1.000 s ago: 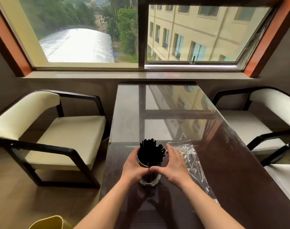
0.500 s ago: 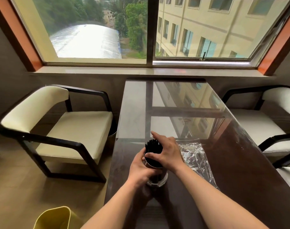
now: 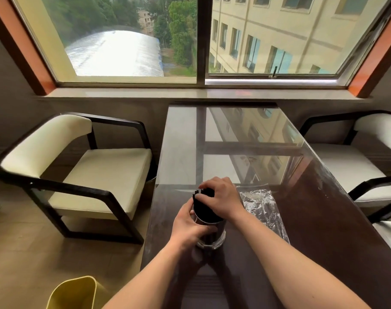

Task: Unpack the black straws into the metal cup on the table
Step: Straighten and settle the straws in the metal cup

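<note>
A shiny metal cup [image 3: 212, 238] stands near the front of the dark glass-topped table [image 3: 301, 219]. A bundle of black straws [image 3: 204, 210] stands upright in it, tops sticking out above the rim. My left hand [image 3: 189, 226] wraps around the cup's left side. From above, my right hand [image 3: 221, 198] lies over the straw tops, fingers curled on them. The lower part of the straws is hidden inside the cup.
A crumpled clear plastic wrapper [image 3: 263, 210] lies on the table just right of the cup. Cream armchairs stand at the left [image 3: 89, 170] and the right [image 3: 357, 166]. A yellow bin [image 3: 74, 293] sits on the floor at lower left. A window sill [image 3: 190, 93] runs behind the table.
My right hand has moved from beside the straws to on top of them, and the spread bundle now stands tighter in the cup. The left hand stays on the cup.
</note>
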